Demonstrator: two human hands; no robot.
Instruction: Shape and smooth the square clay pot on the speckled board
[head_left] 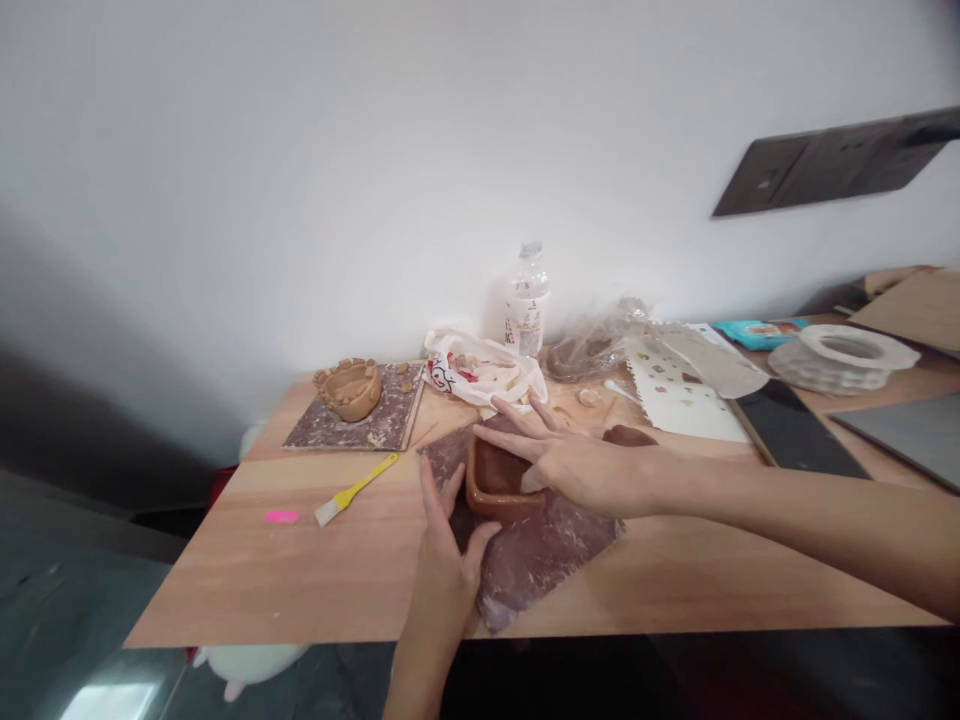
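Observation:
A square brown clay box (pixel 506 503) with an open top and rounded rim stands on a dark, clay-smeared board (pixel 555 545). My left hand (pixel 450 535) is beside its left side, fingers apart, with the thumb at the near corner. From the right, my right hand (pixel 559 455) reaches over the box with fingers stretched across the far rim. The hand hides the box's right side and part of its inside. A small pale patch shows beneath the right palm; I cannot make out what it is. A brown lump of clay (pixel 630 436) lies behind my right wrist.
Left, a clay bowl (pixel 352 390) sits on another board (pixel 360 430), near a yellow brush (pixel 360 487) and pink strip (pixel 282 517). Behind are a white bag (pixel 487 370), plastic bottle (pixel 527 310) and plastic-wrapped clay (pixel 592 350). A phone-like dark slab (pixel 799 430) and white pot (pixel 840 360) stand right.

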